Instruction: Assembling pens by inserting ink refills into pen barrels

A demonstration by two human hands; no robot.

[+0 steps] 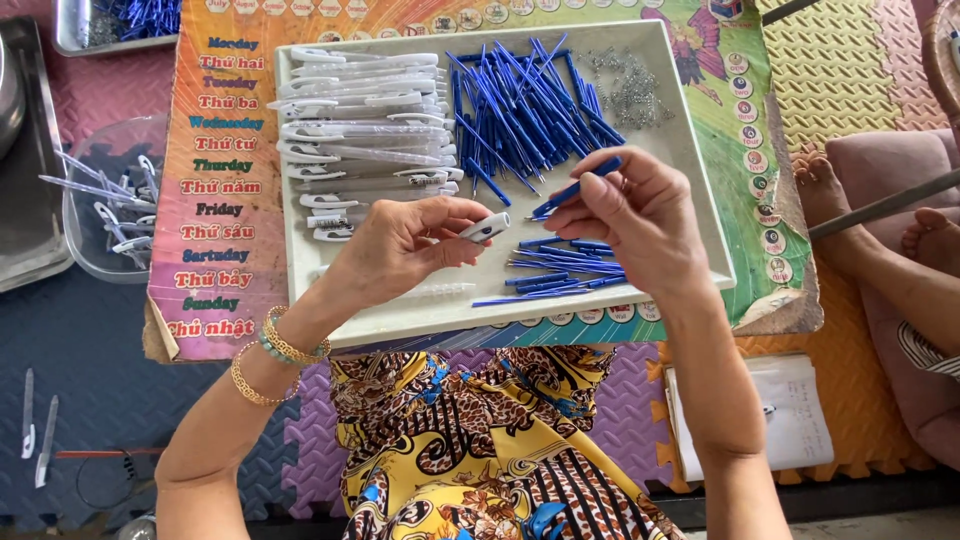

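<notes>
Pen assembly over a white tray [690, 200], which serves as the landmark throughout. Left hand [400, 245], above the tray's near middle, is closed around a white pen barrel [484, 228]: thumb and fingertips pinch it, and its open end points toward the other hand. Right hand [640, 215], above the tray's near right part, is pinched shut on a blue refill [575, 190], held slanted with its lower tip aimed at the barrel's mouth; tip and mouth lie near each other but are apart.

Supplies in the tray: a stack of white barrels [365, 130] fills the left half, a heap of blue refills [520, 100] lies in the far middle, a scatter of small metal springs [630, 85] sits at the far right corner, and a loose row of further blue parts [565, 270] lies along the near right, under the right hand.

Judged from this pose, the step in hand is feeding the refill into the barrel. To do it well, the barrel is best held steady and level, gripped back from the mouth so no finger covers the opening. The refill should be brought in line with the barrel's axis before it is pushed, since a slanted entry is likely to catch on the rim. A grip close to the refill's leading end would probably limit wobble. Working low over the tray means a dropped part lands among the others.
</notes>
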